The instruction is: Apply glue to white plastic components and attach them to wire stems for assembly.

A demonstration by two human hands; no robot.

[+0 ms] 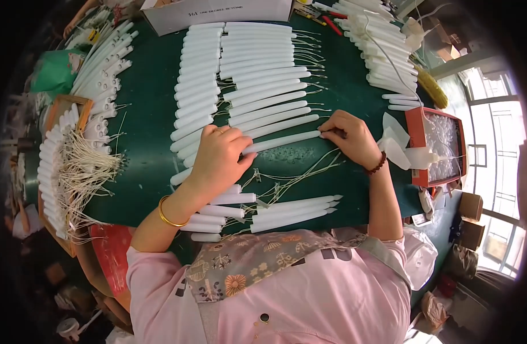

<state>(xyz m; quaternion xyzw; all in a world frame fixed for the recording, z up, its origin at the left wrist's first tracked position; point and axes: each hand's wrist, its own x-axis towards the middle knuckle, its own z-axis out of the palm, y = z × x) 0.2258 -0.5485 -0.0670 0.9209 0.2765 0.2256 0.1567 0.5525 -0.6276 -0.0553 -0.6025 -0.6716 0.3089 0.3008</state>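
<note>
A white candle-shaped tube (pixel 283 141) lies almost level across the green table, between my two hands. My left hand (pixel 220 157) is closed around its left end, the palm covering that part. At the tube's right tip, the thumb and forefinger of my right hand (pixel 355 137) pinch together; whatever lies between those fingertips is too small to make out. Just beyond my hands, white tubes (pixel 257 57) lie side by side in rows, thin wires (pixel 312 49) trailing from their right ends. Nearer me are several pointed white tubes (pixel 298 211), short white tubes (pixel 212 219) and loose wires (pixel 300 178).
On the left, a wooden tray (pixel 85 109) holds tubes beside a bundle of pale wires (pixel 88 160). A red box (pixel 412 129) with clear plastic inside stands right, near a white glue gun (pixel 421 156). A white carton (pixel 217 16) and more tubes (pixel 384 63) sit at the back.
</note>
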